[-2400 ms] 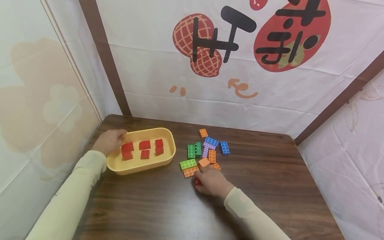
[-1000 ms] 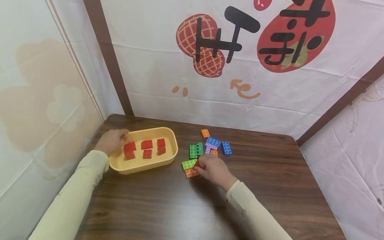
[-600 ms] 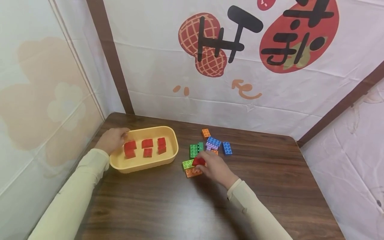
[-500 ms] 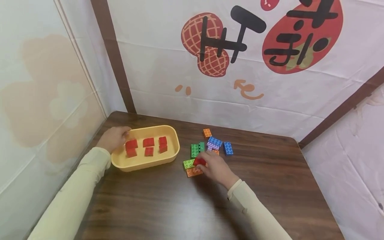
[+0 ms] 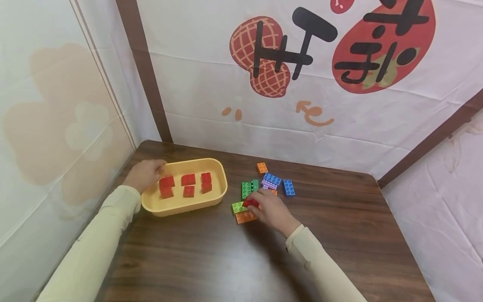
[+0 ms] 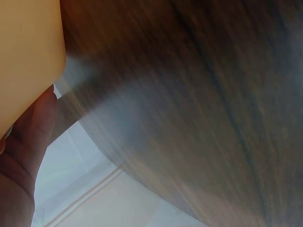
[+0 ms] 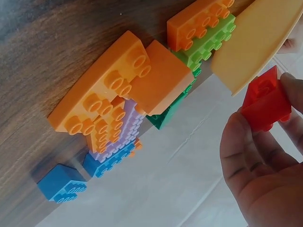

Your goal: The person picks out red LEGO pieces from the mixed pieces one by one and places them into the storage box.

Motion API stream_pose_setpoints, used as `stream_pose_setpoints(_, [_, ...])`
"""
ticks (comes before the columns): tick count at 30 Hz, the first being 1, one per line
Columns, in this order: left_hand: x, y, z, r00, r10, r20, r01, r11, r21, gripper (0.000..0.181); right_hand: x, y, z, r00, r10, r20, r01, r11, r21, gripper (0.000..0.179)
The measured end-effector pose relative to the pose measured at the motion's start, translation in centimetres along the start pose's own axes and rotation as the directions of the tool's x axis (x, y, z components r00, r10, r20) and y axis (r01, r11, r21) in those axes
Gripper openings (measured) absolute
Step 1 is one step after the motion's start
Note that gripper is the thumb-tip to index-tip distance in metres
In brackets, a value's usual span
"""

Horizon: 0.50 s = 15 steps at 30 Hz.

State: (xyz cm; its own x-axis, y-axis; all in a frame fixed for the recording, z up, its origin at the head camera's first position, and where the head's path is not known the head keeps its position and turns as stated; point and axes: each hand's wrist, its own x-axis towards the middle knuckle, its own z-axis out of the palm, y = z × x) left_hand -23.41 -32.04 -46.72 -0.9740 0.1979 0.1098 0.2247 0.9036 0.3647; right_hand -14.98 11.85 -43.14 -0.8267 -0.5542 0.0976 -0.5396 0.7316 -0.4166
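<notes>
A red toy brick (image 7: 267,101) is pinched between the thumb and fingers of my right hand (image 5: 272,211). That hand is raised over the near side of a cluster of bricks. A lime green brick (image 5: 238,208) and an orange brick (image 5: 246,217) lie just left of it and partly below. My left hand (image 5: 144,175) grips the left end of a yellow tray (image 5: 185,206); in the left wrist view a finger (image 6: 42,116) lies along the tray's outer wall. Several red bricks (image 5: 188,179) sit inside the tray in two rows.
Behind my right hand lie green bricks (image 5: 247,190), a purple brick (image 5: 269,184), blue bricks (image 5: 288,188) and a small orange brick (image 5: 262,167). More orange bricks (image 7: 102,85) show in the right wrist view. Printed cloth walls (image 5: 196,84) border the wooden table (image 5: 181,260).
My right hand has lifted the red brick from the table's near side and brought it up beside the lime green brick. The brick has turned in the fingers. My left hand stays on the tray.
</notes>
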Motion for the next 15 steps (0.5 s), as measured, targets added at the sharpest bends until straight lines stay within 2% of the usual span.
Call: stream_pose_setpoints(15, [-0.18, 0.25, -0.08, 1.000, -0.016, 0.013, 0.016, 1.000, -0.019, 0.032, 0.54, -0.32, -0.06, 1.000, 0.009, -0.007, -0.009, 1.000, 0.025, 0.029])
